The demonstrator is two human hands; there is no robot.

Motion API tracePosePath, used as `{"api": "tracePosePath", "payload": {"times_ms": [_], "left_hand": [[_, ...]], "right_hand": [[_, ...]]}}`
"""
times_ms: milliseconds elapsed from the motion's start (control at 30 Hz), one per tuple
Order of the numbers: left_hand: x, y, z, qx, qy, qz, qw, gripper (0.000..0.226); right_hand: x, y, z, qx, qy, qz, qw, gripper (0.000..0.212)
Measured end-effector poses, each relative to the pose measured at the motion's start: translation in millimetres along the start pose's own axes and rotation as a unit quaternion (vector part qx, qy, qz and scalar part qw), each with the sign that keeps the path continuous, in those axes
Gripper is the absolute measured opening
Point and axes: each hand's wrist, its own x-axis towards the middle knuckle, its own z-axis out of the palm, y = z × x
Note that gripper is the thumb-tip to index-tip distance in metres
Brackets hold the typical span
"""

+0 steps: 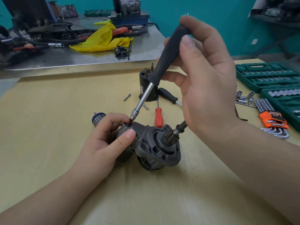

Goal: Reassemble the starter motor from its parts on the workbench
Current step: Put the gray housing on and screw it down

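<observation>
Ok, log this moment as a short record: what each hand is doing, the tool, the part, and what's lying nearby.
left hand: grips the starter motor housing on the wooden bench
right hand: holds the black-handled nut driver
tool tip: socket over a bolt on the housing
pinion gear: faces the camera
nearby: red-handled screwdriver, black solenoid, hex key set, green socket case

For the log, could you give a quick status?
Right hand gripping nut driver. Left hand steadying starter housing. Socket on bolt, nothing obstructing.

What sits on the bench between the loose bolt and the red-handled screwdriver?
In the head view, the nut driver's shaft crosses there, over a second small bolt.
</observation>
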Motion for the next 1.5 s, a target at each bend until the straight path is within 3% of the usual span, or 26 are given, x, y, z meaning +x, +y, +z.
{"api": "tracePosePath", "payload": {"times_ms": [133,367,533,700,833,933,1067,1300,1500], "left_hand": [[-0.4,0.9,-0.1,0.008,0.002,-0.002,1.0,0.051],[0.4,-0.4,-0.8,0.006,-0.002,0.0,1.0,0.05],[1.1,-1.9,-0.8,0.004,-0.002,0.005,1.0,0.024],[1.2,-2.9,-0.8,-0.001,0.0,0.006,1.0,0.022],[1.0,-2.2,-1.0,0.001,0.0,0.002,1.0,0.024],[1.0,-2.8,-1.8,0.002,-0.002,0.003,1.0,0.031],[1.4,-4.0,-1.9,-0.001,0.002,0.004,1.0,0.024],[1.0,-0.3,0.1,0.003,0.003,0.0,1.0,0.026],[1.1,-0.3,-1.1,-0.015,-0.001,-0.009,1.0,0.046]], "right_hand": [[-0.6,0.0,0.0,0.006,-0.004,0.011,1.0,0.029],[1.3,1.6,1.1,-0.014,0.003,0.003,1.0,0.026],[0.4,1.5,-0.1,0.01,0.004,0.023,1.0,0.029],[3.3,2.1,1.7,-0.019,0.008,0.01,1.0,0.028],[2.4,3.5,-0.5,0.03,0.014,0.035,0.999,0.029],[2.0,3.5,0.1,0.016,0.009,0.031,0.999,0.03],[3.4,2.9,1.1,-0.017,0.009,0.012,1.0,0.028],[1.8,2.8,-1.5,0.032,0.009,0.038,0.999,0.029],[3.0,1.8,1.8,-0.007,0.013,0.015,1.0,0.022]]}}
